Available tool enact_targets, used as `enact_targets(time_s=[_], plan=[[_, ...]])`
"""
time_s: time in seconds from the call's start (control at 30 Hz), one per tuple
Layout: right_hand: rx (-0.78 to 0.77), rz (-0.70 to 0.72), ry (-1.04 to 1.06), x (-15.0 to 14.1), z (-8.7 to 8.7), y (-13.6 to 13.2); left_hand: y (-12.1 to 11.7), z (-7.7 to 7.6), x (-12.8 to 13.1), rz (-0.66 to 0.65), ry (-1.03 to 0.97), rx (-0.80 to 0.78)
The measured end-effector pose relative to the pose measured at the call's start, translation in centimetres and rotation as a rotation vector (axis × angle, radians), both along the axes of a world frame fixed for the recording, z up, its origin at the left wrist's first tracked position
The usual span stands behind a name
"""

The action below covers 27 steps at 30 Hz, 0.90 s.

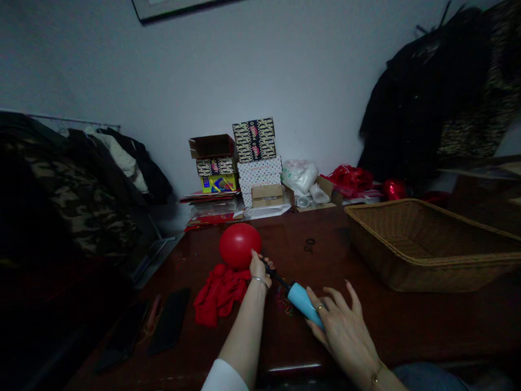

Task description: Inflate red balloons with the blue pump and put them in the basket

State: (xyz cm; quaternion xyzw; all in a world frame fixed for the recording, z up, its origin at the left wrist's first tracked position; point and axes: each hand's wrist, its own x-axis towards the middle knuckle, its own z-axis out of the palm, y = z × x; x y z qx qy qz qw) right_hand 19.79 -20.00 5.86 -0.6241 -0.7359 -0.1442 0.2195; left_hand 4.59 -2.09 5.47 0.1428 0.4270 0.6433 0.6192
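A round red balloon (240,246), inflated, sits just beyond my left hand (260,269). Its neck is pinched in those fingers, together with the black front end of a hand balloon pump, though the joint itself is hidden. The pump's light blue body (303,304) slants down toward my right hand (342,331). There the thumb and index finger lie around the blue part while the other fingers stretch out loosely. A pile of limp red balloons (220,296) lies left of my left wrist. Small coloured rubber bands (283,301) are scattered under the pump.
A wicker basket (407,266) stands on the right of the brown table (325,342). Patterned boxes (260,174) and a plastic bag (300,175) line the back. Two dark flat objects (169,320) lie at left. Dark bands (309,245) rest mid-table.
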Motion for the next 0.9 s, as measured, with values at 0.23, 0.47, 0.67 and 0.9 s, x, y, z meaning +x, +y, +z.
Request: enact_targets(time_s=[0.23,0.47,0.67,0.9], plan=[[-0.047,-0.017,0.009,-2.0,0.5,2.4,-0.9,-0.1,1.2,-0.046,-0.001,-0.007],[-0.052,-0.041,0.053,-2.5,-0.1,3.0,-1.1,-0.1,0.8,-0.14,-0.097,0.014],[-0.056,-0.036,0.06,-2.2,-0.2,2.5,-1.1,-0.5,1.1,-0.079,-0.071,0.032],[-0.019,-0.013,0.063,-1.3,-0.5,1.5,-0.2,-0.6,1.5,-0.013,-0.025,0.048]])
